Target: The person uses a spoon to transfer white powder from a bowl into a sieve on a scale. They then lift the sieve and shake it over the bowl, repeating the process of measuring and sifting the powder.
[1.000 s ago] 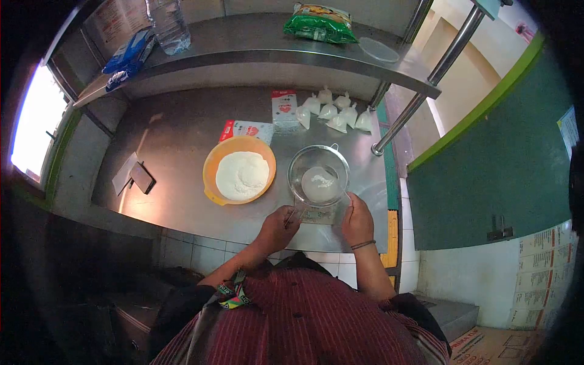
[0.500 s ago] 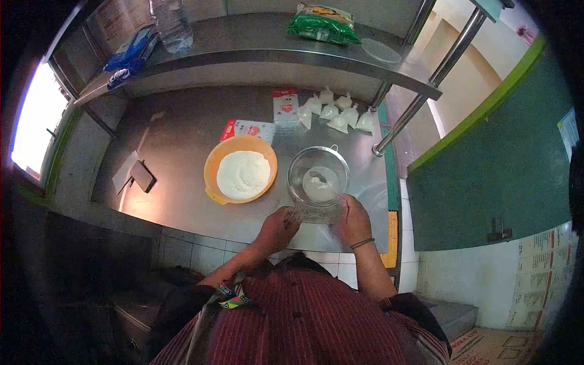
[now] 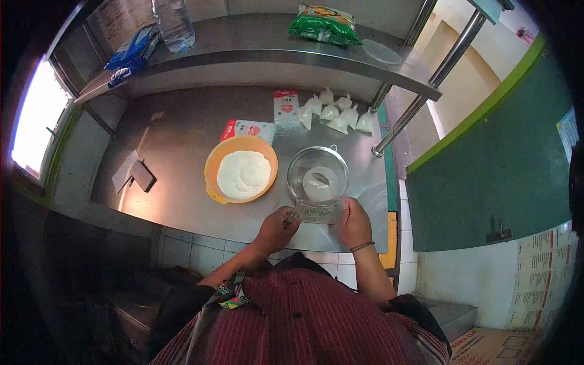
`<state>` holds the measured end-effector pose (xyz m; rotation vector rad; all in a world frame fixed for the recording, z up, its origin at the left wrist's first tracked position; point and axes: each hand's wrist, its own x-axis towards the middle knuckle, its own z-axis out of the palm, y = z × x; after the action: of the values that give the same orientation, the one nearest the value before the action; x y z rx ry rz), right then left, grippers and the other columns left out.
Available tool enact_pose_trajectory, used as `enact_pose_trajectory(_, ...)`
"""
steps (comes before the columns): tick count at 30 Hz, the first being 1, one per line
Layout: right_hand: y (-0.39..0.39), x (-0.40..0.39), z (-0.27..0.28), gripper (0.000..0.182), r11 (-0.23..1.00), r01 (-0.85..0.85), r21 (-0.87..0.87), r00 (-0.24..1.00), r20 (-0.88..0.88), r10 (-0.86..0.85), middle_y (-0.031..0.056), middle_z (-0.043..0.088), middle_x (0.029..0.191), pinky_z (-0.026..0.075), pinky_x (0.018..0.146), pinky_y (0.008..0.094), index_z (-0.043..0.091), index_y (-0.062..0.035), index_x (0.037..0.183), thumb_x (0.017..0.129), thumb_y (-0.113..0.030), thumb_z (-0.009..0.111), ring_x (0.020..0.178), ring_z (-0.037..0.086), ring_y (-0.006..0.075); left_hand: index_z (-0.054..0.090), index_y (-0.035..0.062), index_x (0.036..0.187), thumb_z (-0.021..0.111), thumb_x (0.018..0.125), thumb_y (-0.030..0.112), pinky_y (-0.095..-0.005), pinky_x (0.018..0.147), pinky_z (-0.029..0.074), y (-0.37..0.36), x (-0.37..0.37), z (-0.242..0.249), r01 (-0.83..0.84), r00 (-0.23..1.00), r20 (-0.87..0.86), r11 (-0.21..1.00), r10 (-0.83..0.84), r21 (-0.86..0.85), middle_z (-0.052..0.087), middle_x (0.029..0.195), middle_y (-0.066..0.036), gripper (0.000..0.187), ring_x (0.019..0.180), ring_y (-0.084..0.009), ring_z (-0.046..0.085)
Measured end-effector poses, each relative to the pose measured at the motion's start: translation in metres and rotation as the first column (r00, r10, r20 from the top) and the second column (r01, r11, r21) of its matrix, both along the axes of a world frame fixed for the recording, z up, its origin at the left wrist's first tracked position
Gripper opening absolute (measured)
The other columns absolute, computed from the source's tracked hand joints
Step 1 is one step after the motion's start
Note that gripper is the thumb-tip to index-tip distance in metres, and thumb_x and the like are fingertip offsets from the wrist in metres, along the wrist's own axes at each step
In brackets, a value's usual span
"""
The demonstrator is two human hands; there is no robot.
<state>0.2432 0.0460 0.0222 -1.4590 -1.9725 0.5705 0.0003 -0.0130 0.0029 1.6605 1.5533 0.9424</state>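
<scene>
A round wire-mesh sieve (image 3: 293,159) stands in front of me, with white powder and a small grey shape showing at its centre. Just below its near rim is a see-through, flat-looking piece (image 3: 319,215) with faint greenish marks. My left hand (image 3: 278,231) is closed at the left edge of that piece, a thin shiny line showing at its fingers. On the other side my right hand (image 3: 355,224) is closed in a pinch at the right edge, fingertips right by the sieve's rim. I cannot tell exactly what the fingers grip. An orange bowl (image 3: 213,190) of white powder (image 3: 243,173) sits left of the sieve.
Behind the bowl are red-and-white boxes (image 3: 249,129) and several small tied bags of white powder (image 3: 340,115). A dark phone-like object (image 3: 143,176) stands left. Overhead, a metal shelf (image 3: 255,52) carries a green packet (image 3: 325,25), a blue packet (image 3: 132,52) and a clear bottle (image 3: 173,24).
The white powder and grey shape seen in the sieve look different, the grey shape now more distinct. Both hands stay in nearly the same place, the right fingers shifting very slightly.
</scene>
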Motion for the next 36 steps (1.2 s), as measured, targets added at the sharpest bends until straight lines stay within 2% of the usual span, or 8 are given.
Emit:
enact_pose_trajectory(9, -0.004, -0.001, 0.007, 0.026, 0.998, 0.027, -0.056, 1.000, 0.017, -0.026, 0.0255, 0.068, 0.107, 0.052, 0.089, 0.0498, 0.061, -0.0020, 0.119, 0.104, -0.017, 0.046, 0.102, 0.065, 0.0439, 0.062, -0.0023, 0.116, 0.069, 0.095, 0.024, -0.0426, 0.078, 0.054, 0.000, -0.001, 0.005, 0.011, 1.000, 0.019, 0.999, -0.011, -0.034, 0.070, 0.100, -0.022, 0.034, 0.087, -0.0338, 0.070)
enact_pose_trajectory(11, -0.004, 0.000, 0.005, 0.026, 0.998, 0.060, -0.018, 0.998, 0.037, -0.059, 0.0255, 0.068, 0.107, 0.052, 0.088, 0.0499, 0.061, -0.0018, 0.118, 0.103, -0.017, 0.046, 0.101, 0.065, 0.0440, 0.061, -0.0021, 0.119, 0.069, 0.095, 0.025, -0.0399, 0.077, 0.055, 0.002, -0.002, 0.000, 0.018, 0.998, 0.066, 0.998, -0.013, -0.068, 0.070, 0.098, -0.020, 0.038, 0.083, -0.0271, 0.069)
enact_pose_trajectory(27, 0.000, 0.005, 0.014, 0.029, 0.993, 0.076, 0.093, 0.996, -0.044, -0.072, 0.0264, 0.067, 0.108, 0.051, 0.090, 0.0493, 0.060, 0.0013, 0.121, 0.105, -0.016, 0.044, 0.103, 0.064, 0.0445, 0.062, -0.0013, 0.118, 0.068, 0.095, 0.025, -0.0417, 0.085, 0.055, 0.008, -0.003, -0.006, 0.048, 0.997, -0.054, 0.998, -0.045, 0.048, 0.068, 0.107, -0.021, 0.036, 0.094, -0.0339, 0.070)
enact_pose_trajectory(30, -0.001, 0.003, 0.014, 0.031, 0.992, 0.082, 0.090, 0.987, -0.145, -0.069, 0.0254, 0.068, 0.108, 0.051, 0.090, 0.0484, 0.060, 0.0017, 0.123, 0.106, -0.019, 0.044, 0.103, 0.065, 0.0441, 0.063, -0.0010, 0.117, 0.068, 0.096, 0.025, -0.0413, 0.089, 0.054, 0.003, -0.006, 0.007, -0.022, 0.994, 0.100, 0.989, 0.036, -0.144, 0.067, 0.111, -0.021, 0.034, 0.100, -0.0341, 0.068)
enact_pose_trajectory(32, 0.000, -0.001, 0.009, 0.031, 0.973, 0.142, 0.183, 0.967, -0.235, -0.097, 0.0147, 0.069, 0.097, 0.052, 0.078, 0.0386, 0.061, 0.0009, 0.123, 0.108, -0.020, 0.046, 0.086, 0.067, 0.0271, 0.062, -0.0028, 0.116, 0.069, 0.092, 0.017, -0.0416, 0.080, 0.055, 0.000, -0.012, 0.009, -0.053, 0.998, 0.044, 0.999, 0.053, 0.000, 0.070, 0.099, -0.022, 0.031, 0.088, -0.0325, 0.071)
enact_pose_trajectory(33, -0.001, -0.004, 0.008, 0.031, 0.975, 0.134, 0.179, 0.967, -0.240, -0.089, 0.0147, 0.069, 0.097, 0.052, 0.078, 0.0386, 0.061, 0.0009, 0.123, 0.108, -0.020, 0.046, 0.086, 0.067, 0.0271, 0.062, -0.0028, 0.116, 0.069, 0.092, 0.017, -0.0416, 0.080, 0.055, -0.001, -0.019, 0.008, -0.062, 0.997, 0.038, 0.998, 0.062, -0.002, 0.070, 0.099, -0.022, 0.031, 0.088, -0.0325, 0.071)
enact_pose_trajectory(35, -0.002, -0.010, 0.009, 0.037, 0.975, 0.034, -0.220, 0.801, -0.577, -0.158, 0.0104, 0.068, 0.095, 0.049, 0.070, 0.0296, 0.057, 0.0033, 0.130, 0.108, -0.025, 0.050, 0.076, 0.059, 0.0153, 0.062, -0.0021, 0.116, 0.067, 0.094, 0.014, -0.0393, 0.073, 0.056, -0.001, -0.036, 0.007, -0.035, 0.978, -0.189, 0.965, 0.086, 0.261, 0.070, 0.093, -0.019, 0.028, 0.082, -0.0270, 0.071)
enact_pose_trajectory(36, -0.002, -0.016, 0.010, 0.037, 0.974, 0.025, -0.223, 0.800, -0.580, -0.153, 0.0104, 0.068, 0.095, 0.049, 0.070, 0.0296, 0.057, 0.0033, 0.130, 0.108, -0.025, 0.050, 0.076, 0.059, 0.0153, 0.062, -0.0021, 0.116, 0.067, 0.094, 0.014, -0.0393, 0.073, 0.056, -0.003, -0.044, 0.014, -0.042, 0.977, -0.194, 0.965, 0.094, 0.258, 0.070, 0.093, -0.019, 0.028, 0.082, -0.0270, 0.071)
